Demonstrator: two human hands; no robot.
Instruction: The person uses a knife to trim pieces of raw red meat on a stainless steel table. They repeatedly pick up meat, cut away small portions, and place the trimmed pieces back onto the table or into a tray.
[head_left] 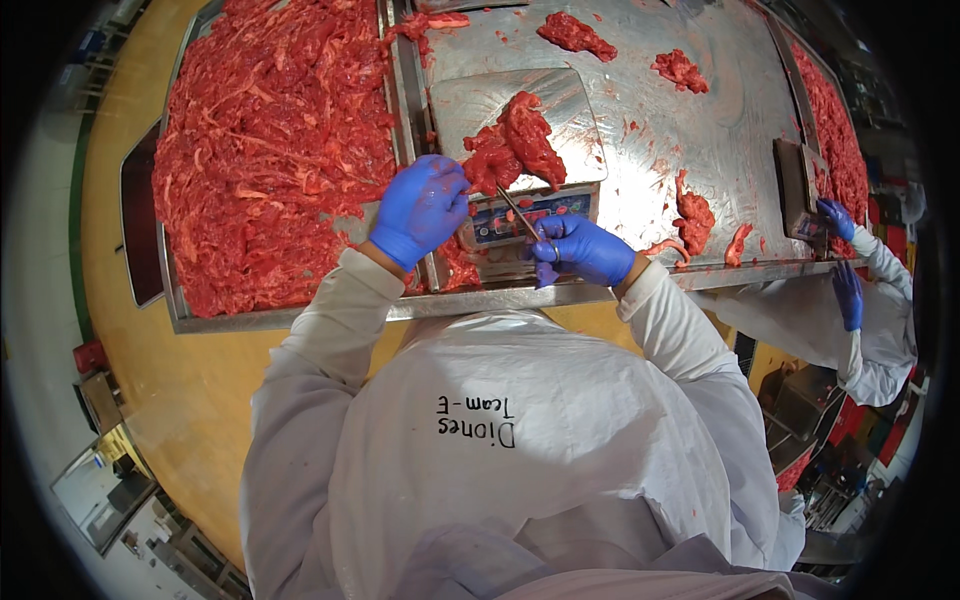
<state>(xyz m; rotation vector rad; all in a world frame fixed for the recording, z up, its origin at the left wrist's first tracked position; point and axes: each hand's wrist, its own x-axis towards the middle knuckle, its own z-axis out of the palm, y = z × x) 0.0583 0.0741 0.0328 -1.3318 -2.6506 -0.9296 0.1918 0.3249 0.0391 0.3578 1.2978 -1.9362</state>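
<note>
My right hand (590, 252), in a blue glove, is closed around the handle of a pair of scissors (516, 211). Their thin metal blades point up and left to a lump of red meat (520, 145). The lump lies on the steel plate of a weighing scale (575, 105), partly over its front edge. Beside the meat's left side is my left hand (420, 208), also gloved in blue, with its fingers curled in. What lies within those fingers is hidden. Below the blades shows the scale's control panel (490, 227).
A deep tray (255, 322) heaped with meat trimmings (280, 150) stands at the left. Loose meat pieces (693, 215) lie on the steel table (650, 140). At the far right, a co-worker's gloved hands (847, 295) are near a box-shaped object (797, 190) and another meat heap (835, 130).
</note>
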